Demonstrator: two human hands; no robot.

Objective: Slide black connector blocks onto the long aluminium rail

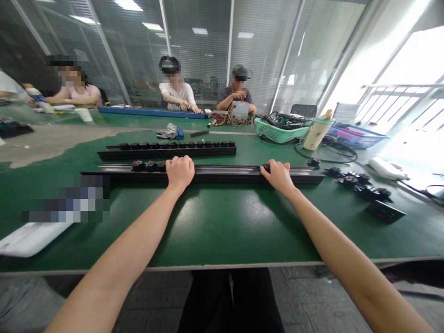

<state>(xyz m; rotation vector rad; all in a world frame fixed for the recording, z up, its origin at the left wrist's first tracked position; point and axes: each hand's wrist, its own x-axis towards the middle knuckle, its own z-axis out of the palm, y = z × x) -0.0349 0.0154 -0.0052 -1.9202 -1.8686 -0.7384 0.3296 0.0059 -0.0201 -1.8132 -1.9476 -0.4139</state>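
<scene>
Black rail (225, 174) is running left-right mid-frame, left hand (180, 172) curling over it, can't tell grip, nearer right hand (278, 175) pinching small black piece (266, 167) left of its knuckles.

Assy workshop: bench (222, 226), elec. wires (219, 120)

One cam here, worn on my head, looking forward and down between my arms (138, 245). My left hand (181, 173) and right hand (279, 176) sit mid-frame, fairly close, my legs (256, 300) poke in at the bottom, and past the green surface (222, 226) it reaches a glass wall (197, 55) up top.
</scene>
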